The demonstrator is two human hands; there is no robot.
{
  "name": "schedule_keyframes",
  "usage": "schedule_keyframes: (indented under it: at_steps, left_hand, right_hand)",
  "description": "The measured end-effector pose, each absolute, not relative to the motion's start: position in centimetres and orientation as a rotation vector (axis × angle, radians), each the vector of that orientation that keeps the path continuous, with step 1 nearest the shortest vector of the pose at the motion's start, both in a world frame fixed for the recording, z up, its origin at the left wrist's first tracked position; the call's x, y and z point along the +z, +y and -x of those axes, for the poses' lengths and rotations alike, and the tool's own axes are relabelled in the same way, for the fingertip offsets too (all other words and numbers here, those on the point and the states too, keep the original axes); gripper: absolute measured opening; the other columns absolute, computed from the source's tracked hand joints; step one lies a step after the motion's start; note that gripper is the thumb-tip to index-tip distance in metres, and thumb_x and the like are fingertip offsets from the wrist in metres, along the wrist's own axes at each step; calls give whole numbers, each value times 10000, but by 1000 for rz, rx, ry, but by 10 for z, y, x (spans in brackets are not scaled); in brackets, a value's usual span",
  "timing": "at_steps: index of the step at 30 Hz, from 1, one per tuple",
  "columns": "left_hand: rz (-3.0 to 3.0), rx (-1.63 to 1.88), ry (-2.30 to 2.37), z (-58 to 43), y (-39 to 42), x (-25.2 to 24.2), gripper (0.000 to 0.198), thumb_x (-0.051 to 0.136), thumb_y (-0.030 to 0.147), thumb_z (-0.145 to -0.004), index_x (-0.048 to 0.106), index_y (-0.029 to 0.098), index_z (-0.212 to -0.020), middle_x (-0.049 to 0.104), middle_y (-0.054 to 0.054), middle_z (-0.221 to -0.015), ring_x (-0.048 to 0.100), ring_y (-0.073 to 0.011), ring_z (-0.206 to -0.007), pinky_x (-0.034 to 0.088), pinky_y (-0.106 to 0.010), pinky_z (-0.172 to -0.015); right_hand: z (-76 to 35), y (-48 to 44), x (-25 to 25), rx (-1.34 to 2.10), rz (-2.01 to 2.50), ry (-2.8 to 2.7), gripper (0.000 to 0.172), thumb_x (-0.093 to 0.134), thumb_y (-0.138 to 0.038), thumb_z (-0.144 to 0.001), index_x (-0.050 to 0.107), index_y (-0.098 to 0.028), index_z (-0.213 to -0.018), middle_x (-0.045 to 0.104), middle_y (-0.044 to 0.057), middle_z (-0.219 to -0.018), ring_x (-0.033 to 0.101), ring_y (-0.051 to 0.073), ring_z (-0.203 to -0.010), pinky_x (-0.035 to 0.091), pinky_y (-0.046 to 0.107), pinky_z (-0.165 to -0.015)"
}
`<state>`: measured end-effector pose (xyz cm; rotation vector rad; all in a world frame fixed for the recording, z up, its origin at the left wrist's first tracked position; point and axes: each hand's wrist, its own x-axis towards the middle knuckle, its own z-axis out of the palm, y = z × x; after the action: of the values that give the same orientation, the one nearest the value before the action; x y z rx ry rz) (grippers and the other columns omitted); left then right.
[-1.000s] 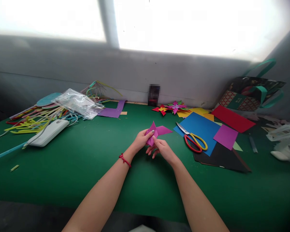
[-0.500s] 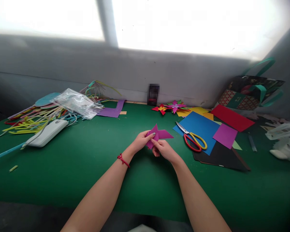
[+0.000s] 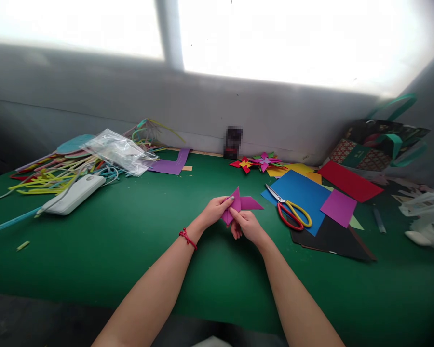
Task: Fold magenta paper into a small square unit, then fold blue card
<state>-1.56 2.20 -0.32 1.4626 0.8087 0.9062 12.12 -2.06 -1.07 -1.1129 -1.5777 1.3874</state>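
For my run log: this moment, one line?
left hand: holds pink paper | right hand: same paper | scissors: on blue sheet

Green table [image 3: 112, 241] bears scissors [image 3: 291, 212], coloured papers [image 3: 302, 193], straws [image 3: 47, 182].

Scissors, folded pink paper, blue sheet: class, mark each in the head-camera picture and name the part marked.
scissors [image 3: 282, 204], head view, the pivot where blades meet handles.
folded pink paper [image 3: 248, 203], head view, its right-pointing flap.
blue sheet [image 3: 304, 192], head view, bare middle beyond the scissors' handles.
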Motion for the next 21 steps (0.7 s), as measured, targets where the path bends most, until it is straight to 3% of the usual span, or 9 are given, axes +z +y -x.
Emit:
schedule_keyframes:
  at_steps: [13,21]
  left_hand:
    - [-1486,942,899,12,25,-7,418,420,524,-789,485,137,-643,437,34,-541,369,-74,-485,297,-197,-467]
    - [-1599,987,973,13,24,-7,394,428,476,-802,506,135,-621,400,40,-541,340,-82,-520,272,-203,-495]
  right_hand:
    - [-122,-16,-10,1453,1102,-1378,515,388,-569,-804,504,-159,-514,535,12,-354,426,88,-261,281,186,-267]
    - [-126,-14,-10,1232,1252,-1427,471,474,-554,-767,498,-165,-502,542,-1,-361,407,73,-249,275,171,-251]
